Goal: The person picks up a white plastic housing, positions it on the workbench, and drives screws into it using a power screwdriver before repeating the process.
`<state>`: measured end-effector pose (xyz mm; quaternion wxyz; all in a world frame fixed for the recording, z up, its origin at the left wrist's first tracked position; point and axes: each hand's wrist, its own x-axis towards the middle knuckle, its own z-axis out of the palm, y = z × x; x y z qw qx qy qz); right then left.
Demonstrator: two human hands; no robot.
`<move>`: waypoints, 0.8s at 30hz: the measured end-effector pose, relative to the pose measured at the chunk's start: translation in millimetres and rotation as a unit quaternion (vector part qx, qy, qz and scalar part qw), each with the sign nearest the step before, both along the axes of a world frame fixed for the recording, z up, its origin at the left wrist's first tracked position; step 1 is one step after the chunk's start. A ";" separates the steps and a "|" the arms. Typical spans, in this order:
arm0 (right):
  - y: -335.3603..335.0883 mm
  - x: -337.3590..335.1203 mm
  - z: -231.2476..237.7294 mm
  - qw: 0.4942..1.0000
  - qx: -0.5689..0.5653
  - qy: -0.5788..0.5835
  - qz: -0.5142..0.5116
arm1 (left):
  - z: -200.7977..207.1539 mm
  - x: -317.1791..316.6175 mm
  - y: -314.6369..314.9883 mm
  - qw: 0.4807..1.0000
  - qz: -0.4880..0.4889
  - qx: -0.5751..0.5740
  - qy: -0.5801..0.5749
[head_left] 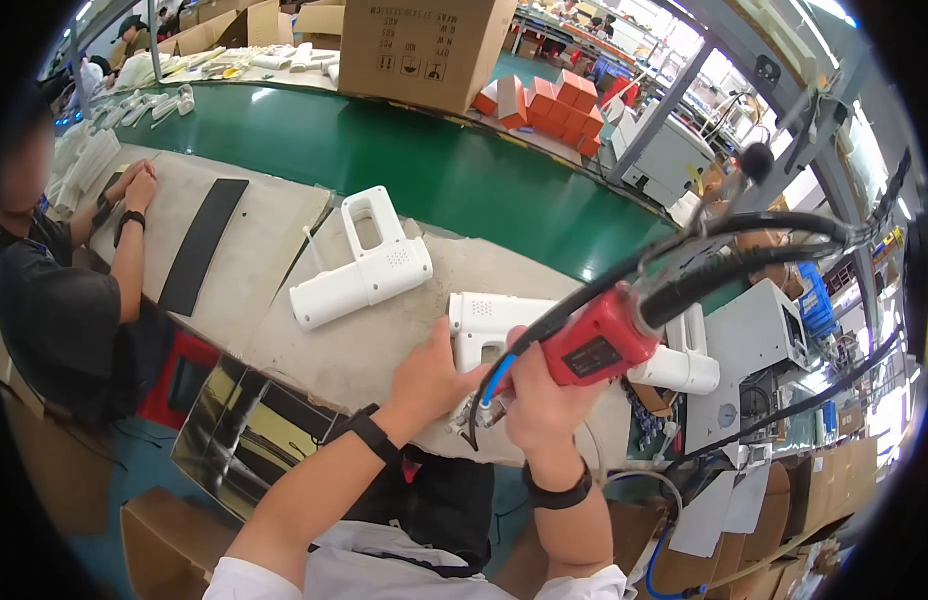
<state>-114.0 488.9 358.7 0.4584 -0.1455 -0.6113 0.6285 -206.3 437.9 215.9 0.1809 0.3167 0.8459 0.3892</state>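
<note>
My right hand is wrapped round a red electric screwdriver with thick black cables at its upper end. The screwdriver's tip is hidden behind my hand. Below and left of it lies a white pistol-shaped plastic housing with a patch of small holes. My left hand grips this housing near its looped handle, thumb stretched toward my right hand. A second white pistol-shaped housing lies on its side farther off to the left, handle pointing away. Another white housing lies to the right, partly behind the screwdriver.
A person in dark clothes sits at the left, hands together on the table. A black strip lies on the grey table cover. Beyond runs a green conveyor belt with a large carton. Cables hang at the right.
</note>
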 end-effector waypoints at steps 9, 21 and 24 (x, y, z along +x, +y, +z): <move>13.3 15.7 1.9 0.999 -0.006 -0.026 -0.027 | -2.6 5.9 4.0 1.000 0.003 0.007 0.014; 29.0 134.4 -36.0 0.936 0.261 0.050 -0.233 | 26.6 -3.1 -76.7 0.969 0.051 0.185 -0.157; 4.9 173.1 -88.5 0.970 0.136 -0.190 -0.059 | 31.9 -5.5 -133.1 0.943 0.035 0.259 -0.207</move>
